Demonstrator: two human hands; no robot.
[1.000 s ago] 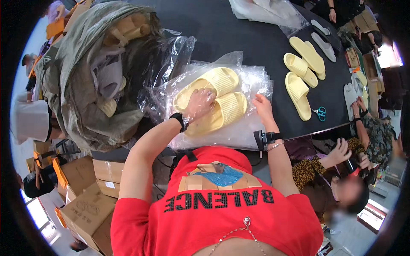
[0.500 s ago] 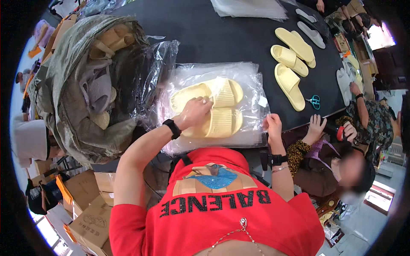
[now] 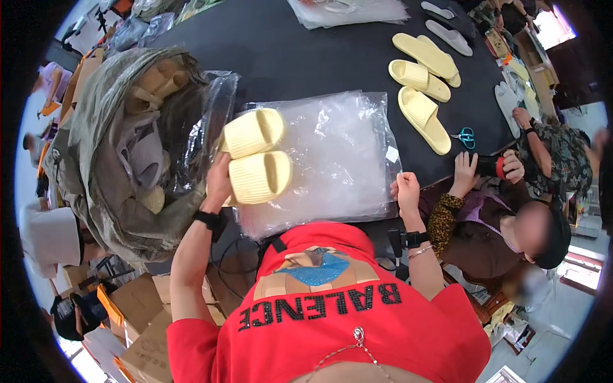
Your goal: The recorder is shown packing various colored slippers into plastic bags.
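Note:
A pair of yellow ribbed slippers (image 3: 263, 179) hangs from my left hand (image 3: 220, 179), which is closed round them on their left side. They are over the left part of a flat stack of clear plastic bags (image 3: 335, 153) on the black table. My right hand (image 3: 407, 191) has its fingers closed at the right edge of that stack. Whatever plastic they pinch there is too fine to make out.
Left of the stack stands a grey woven sack (image 3: 83, 140) holding grey slippers (image 3: 145, 150). More yellow slippers (image 3: 424, 121) and teal scissors (image 3: 466, 137) lie to the right. At the right edge a co-worker's hands (image 3: 469, 172) hold a dark and red object. More plastic bags (image 3: 348, 13) lie at the far side.
My left hand has carried the pair of slippers leftward, from the middle of the bag stack to its left edge. My right hand stays at the stack's right edge.

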